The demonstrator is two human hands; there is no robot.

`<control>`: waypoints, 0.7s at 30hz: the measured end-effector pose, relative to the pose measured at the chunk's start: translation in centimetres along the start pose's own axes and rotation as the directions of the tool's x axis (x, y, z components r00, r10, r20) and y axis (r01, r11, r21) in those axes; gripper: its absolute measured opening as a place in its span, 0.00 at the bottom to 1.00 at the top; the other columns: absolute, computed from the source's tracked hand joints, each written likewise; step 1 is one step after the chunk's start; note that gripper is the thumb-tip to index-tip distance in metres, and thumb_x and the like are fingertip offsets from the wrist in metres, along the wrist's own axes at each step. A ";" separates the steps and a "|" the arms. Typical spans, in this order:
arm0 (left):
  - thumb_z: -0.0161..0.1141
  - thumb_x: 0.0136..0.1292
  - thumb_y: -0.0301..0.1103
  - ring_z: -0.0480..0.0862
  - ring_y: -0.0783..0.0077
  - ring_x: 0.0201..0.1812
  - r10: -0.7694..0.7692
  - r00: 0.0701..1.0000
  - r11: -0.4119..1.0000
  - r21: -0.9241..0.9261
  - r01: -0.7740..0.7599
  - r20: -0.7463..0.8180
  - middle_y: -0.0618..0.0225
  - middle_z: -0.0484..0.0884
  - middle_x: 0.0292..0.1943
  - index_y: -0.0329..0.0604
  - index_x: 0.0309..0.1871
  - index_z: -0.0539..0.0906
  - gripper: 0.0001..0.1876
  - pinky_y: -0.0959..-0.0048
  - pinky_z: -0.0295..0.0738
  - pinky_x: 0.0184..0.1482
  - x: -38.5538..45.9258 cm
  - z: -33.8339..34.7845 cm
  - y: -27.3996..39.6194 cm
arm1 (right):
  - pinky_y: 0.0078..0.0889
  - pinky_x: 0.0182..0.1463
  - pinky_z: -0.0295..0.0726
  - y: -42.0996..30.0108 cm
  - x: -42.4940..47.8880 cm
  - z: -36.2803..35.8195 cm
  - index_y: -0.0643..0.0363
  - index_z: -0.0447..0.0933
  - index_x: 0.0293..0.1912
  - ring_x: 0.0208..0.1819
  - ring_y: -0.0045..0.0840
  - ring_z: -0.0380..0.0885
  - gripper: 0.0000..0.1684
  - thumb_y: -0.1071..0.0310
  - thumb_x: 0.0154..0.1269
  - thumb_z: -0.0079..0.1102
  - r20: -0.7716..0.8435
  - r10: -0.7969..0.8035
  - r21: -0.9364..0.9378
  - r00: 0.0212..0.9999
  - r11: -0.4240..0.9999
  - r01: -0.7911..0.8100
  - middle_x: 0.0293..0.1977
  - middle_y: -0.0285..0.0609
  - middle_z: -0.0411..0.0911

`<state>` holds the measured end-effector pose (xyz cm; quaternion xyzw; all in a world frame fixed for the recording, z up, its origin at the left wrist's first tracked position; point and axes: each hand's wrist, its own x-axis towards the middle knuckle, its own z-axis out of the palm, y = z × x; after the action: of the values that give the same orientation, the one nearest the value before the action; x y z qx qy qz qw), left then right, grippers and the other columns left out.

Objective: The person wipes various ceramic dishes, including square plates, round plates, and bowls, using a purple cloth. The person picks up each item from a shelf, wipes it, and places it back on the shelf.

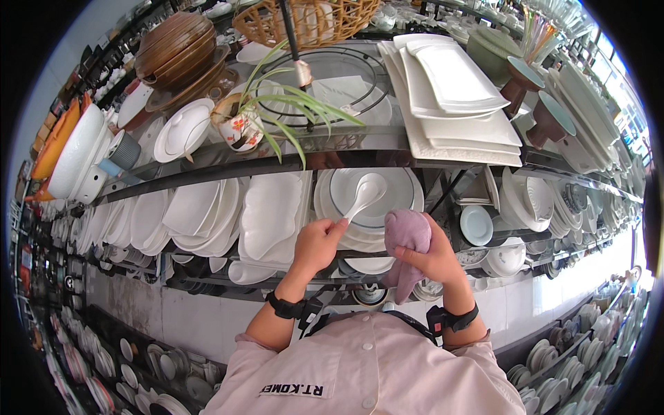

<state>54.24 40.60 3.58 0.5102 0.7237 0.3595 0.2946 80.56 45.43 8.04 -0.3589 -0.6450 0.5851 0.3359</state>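
A white ceramic soup spoon (pixel 369 191) is held by its handle in my left hand (pixel 316 248), with its bowl up and away from me. It appears above a stack of round white plates (pixel 326 199) on the shelf below the glass top. The uppermost plate has a dark rim line. My right hand (pixel 436 254) grips a bunched mauve cloth (pixel 408 233), whose loose end hangs below the fingers. Cloth and spoon are apart.
Ahead, the black-edged glass shelf (pixel 358 142) holds a potted spider plant (pixel 244 127), stacked white rectangular plates (pixel 461 83) and a brown lidded pot (pixel 176 49). White wavy-edged dishes (pixel 272 207) stand left of the round plates. A small pale-blue plate (pixel 476 225) is at right.
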 end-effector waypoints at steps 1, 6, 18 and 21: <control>0.61 0.73 0.54 0.70 0.58 0.22 -0.001 1.000 1.000 -0.007 0.001 -0.010 0.55 0.75 0.19 0.33 0.27 0.79 0.29 0.58 0.67 0.29 0.0 0.2 0.3 | 0.32 0.58 0.78 0.0 0.0 -0.3 0.64 0.72 0.63 0.52 0.23 0.78 0.36 0.68 0.57 0.77 0.001 -0.002 0.003 1.000 1.000 0.002 0.50 0.41 0.81; 0.61 0.72 0.54 0.68 0.54 0.23 -0.036 0.999 0.998 0.057 0.037 -0.015 0.51 0.75 0.20 0.32 0.27 0.80 0.29 0.57 0.66 0.30 0.0 1.1 1.2 | 0.32 0.57 0.79 0.3 0.2 -1.9 0.63 0.72 0.63 0.51 0.23 0.78 0.36 0.67 0.58 0.77 0.015 -0.018 -0.011 1.000 1.000 0.019 0.50 0.41 0.81; 0.60 0.72 0.52 0.78 0.44 0.28 -0.106 0.994 0.988 0.114 0.108 -0.026 0.46 0.80 0.24 0.31 0.31 0.81 0.27 0.54 0.71 0.34 0.3 2.5 2.2 | 0.31 0.60 0.76 0.0 0.6 -4.1 0.64 0.72 0.63 0.53 0.22 0.76 0.37 0.68 0.56 0.78 0.075 0.020 0.042 0.997 0.999 -0.023 0.51 0.40 0.80; 0.59 0.73 0.51 0.80 0.43 0.30 -0.118 0.993 0.987 0.109 0.121 -0.031 0.46 0.81 0.26 0.30 0.34 0.82 0.26 0.54 0.72 0.36 0.7 2.8 2.0 | 0.31 0.61 0.76 0.0 0.5 -4.4 0.64 0.72 0.63 0.54 0.22 0.76 0.37 0.67 0.56 0.78 0.079 0.019 0.042 0.997 0.999 -0.022 0.52 0.40 0.80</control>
<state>57.31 42.35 3.57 0.4771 0.7752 0.3067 0.2781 84.10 48.14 8.43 -0.3350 -0.6412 0.6159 0.3120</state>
